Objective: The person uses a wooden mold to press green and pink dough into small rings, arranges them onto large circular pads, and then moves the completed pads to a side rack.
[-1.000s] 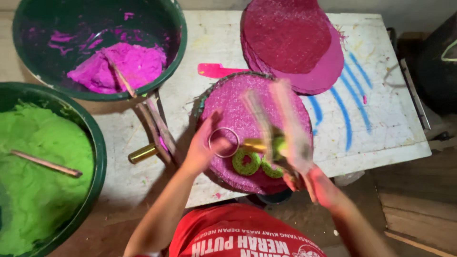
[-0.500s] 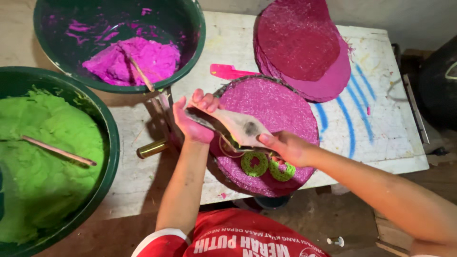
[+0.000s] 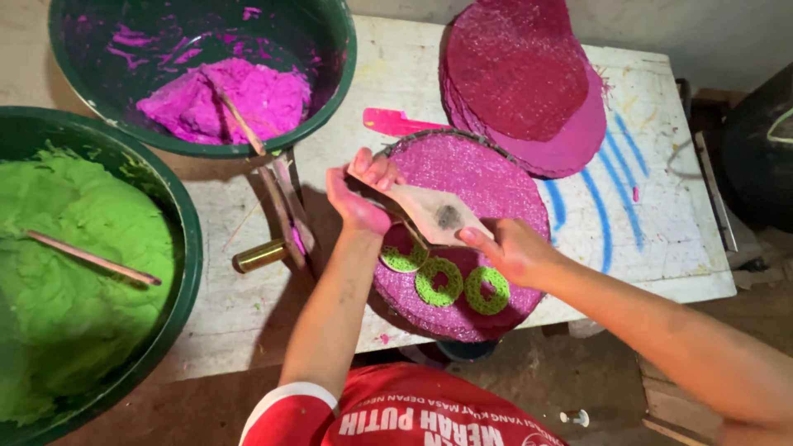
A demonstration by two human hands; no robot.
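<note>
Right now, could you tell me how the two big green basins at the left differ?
The upper basin holds magenta paste heaped in a small lump, its inner wall only smeared; the lower basin is filled nearly to its rim with green paste. The lower basin runs off the frame's left edge; the upper one shows almost whole. Both hold a thin stick.

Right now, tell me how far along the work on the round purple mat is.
Done: three green dough rings lie along the near edge of the round purple woven mat. In hand: the left hand and right hand hold a flat tan scraper-like piece over it. Left: most of the mat is bare; the big basin of green dough is full.
</note>
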